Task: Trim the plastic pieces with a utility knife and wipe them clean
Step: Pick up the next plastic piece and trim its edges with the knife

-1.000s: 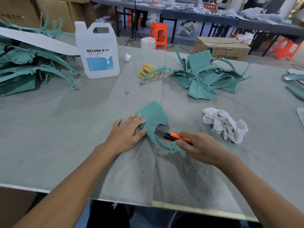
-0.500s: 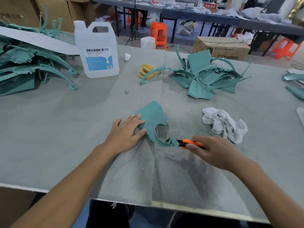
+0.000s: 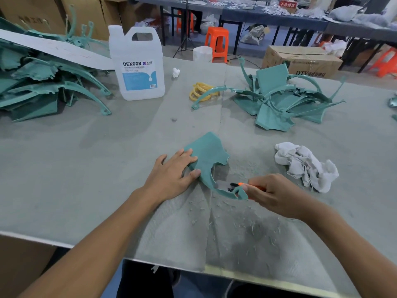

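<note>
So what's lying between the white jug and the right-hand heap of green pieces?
Yellow rings, crossed by a curved green strip; the head view shows both.

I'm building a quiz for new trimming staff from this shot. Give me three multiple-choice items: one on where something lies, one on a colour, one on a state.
1. Where does the white rag lie relative to the teal plastic piece being trimmed?
A. On the table, to the person's right of it
B. Underneath it
C. Draped on top of it

2. What colour is the body of the utility knife?
A. Blue
B. Orange
C. Green

3. What is the left hand doing?
A. Hanging lifted clear of the table
B. Pressing on the teal plastic piece with straight fingers
C. Holding the white rag

Answers:
1 A: the crumpled rag sits apart from the piece, beyond the right hand.
2 B: orange shows where the knife pokes out of the right hand's grip.
3 B: its fingers lie flat on the left part of the piece.
</note>
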`<state>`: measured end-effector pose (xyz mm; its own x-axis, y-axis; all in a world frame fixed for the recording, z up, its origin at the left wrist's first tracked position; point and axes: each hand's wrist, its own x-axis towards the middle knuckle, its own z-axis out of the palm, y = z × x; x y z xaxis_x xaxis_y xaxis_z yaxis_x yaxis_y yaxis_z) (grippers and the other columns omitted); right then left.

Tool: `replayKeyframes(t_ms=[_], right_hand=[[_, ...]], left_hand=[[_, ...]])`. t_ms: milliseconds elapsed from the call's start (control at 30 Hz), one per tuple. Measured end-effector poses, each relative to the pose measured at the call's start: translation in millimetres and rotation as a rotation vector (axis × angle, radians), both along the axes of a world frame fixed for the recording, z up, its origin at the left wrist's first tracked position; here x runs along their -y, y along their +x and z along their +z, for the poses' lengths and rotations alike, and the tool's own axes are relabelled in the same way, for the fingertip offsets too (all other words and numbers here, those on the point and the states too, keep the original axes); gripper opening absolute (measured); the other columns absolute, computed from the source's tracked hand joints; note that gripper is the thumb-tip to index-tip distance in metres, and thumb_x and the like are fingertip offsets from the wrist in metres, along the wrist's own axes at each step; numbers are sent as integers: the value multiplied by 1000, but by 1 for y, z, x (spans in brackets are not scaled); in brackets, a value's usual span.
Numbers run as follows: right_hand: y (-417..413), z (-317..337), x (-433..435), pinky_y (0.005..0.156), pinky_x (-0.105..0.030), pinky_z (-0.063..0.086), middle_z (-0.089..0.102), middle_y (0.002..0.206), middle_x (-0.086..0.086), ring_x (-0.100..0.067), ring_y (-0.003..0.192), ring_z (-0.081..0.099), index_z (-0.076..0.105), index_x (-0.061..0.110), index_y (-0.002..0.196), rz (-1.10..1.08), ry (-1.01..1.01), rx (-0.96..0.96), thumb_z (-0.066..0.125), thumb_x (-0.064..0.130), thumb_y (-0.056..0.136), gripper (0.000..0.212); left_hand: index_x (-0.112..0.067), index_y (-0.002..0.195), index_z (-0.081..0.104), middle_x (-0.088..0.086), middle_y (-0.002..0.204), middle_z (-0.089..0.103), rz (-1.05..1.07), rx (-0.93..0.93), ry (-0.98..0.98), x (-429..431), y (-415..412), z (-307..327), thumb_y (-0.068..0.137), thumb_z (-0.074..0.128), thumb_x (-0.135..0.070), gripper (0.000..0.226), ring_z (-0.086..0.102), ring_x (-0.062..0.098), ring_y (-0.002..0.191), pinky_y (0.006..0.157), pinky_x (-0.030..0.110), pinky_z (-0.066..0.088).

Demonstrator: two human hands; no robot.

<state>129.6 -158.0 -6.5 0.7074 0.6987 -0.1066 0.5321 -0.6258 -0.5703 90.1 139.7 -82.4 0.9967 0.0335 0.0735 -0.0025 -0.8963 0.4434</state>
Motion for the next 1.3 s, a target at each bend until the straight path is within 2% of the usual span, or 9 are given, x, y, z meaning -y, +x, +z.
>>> replayKeyframes(t_ms=[233, 300, 533, 667, 800, 900, 1033, 1167, 1300], right_hand=[[5, 3, 3, 50, -29, 30, 44, 52, 5, -10, 48, 38, 47, 14, 65, -41, 119, -109, 43, 82, 86, 71], [4, 7, 5, 48, -24, 29, 45, 51, 8, -7, 47, 38, 48, 21, 61, -5, 115, -121, 43, 81, 87, 65], [1, 12, 3, 51, -28, 28, 43, 53, 10, -6, 49, 37, 51, 31, 61, 82, 41, -133, 41, 81, 88, 58], [2, -1, -2, 51, -30, 28, 43, 53, 9, -8, 48, 35, 52, 32, 69, 62, -86, 22, 24, 94, 80, 70], [19, -15, -13, 55, -34, 36, 55, 60, 6, -11, 57, 49, 57, 26, 79, -6, -277, 218, 10, 93, 76, 82], [33, -19, -27, 52, -33, 34, 56, 61, 7, -13, 58, 52, 48, 25, 71, -18, -306, 359, 5, 93, 77, 80], [45, -16, -41, 48, -33, 29, 47, 57, 7, -13, 49, 44, 36, 28, 68, -73, -364, 534, 2, 88, 81, 69], [44, -19, -36, 46, -31, 27, 48, 54, 7, -13, 48, 47, 39, 26, 70, -116, -308, 593, 5, 90, 84, 73], [40, -3, -18, 49, -32, 40, 48, 51, 9, -8, 46, 47, 44, 28, 69, -30, -242, 565, 2, 96, 77, 81]], left_hand=[[-40, 145, 42, -17, 163, 25, 5, 18, 19, 0, 0, -4, 96, 29, -71, 60, 11, 2, 152, 122, 45, 7], [-40, 145, 41, -18, 163, 24, 6, 6, 18, 0, 0, -3, 93, 25, -74, 64, 10, 1, 151, 122, 44, 6], [-39, 146, 41, -17, 164, 24, 3, 8, 39, 1, -2, -1, 90, 18, -76, 72, 10, 3, 152, 122, 45, 7], [-39, 147, 40, -17, 164, 24, -6, 18, 56, 1, -2, -2, 96, 26, -70, 62, 10, 3, 152, 122, 46, 7], [-39, 147, 40, -18, 163, 23, -12, 14, 38, 0, -1, -3, 98, 27, -66, 58, 10, 3, 152, 122, 46, 7], [-39, 147, 41, -18, 163, 24, -7, 22, 17, -2, -1, -5, 103, 30, -53, 47, 10, 1, 152, 122, 44, 6], [-40, 146, 41, -20, 163, 23, 3, 18, -6, -2, 0, -7, 106, 28, -43, 42, 9, -1, 151, 122, 41, 4], [-40, 146, 39, -21, 163, 22, 7, 13, -30, -2, -1, -7, 107, 26, -42, 42, 8, -2, 151, 123, 39, 3], [-40, 147, 39, -22, 162, 23, 9, 21, -12, -1, 0, -5, 107, 28, -43, 42, 9, -1, 151, 121, 40, 4]])
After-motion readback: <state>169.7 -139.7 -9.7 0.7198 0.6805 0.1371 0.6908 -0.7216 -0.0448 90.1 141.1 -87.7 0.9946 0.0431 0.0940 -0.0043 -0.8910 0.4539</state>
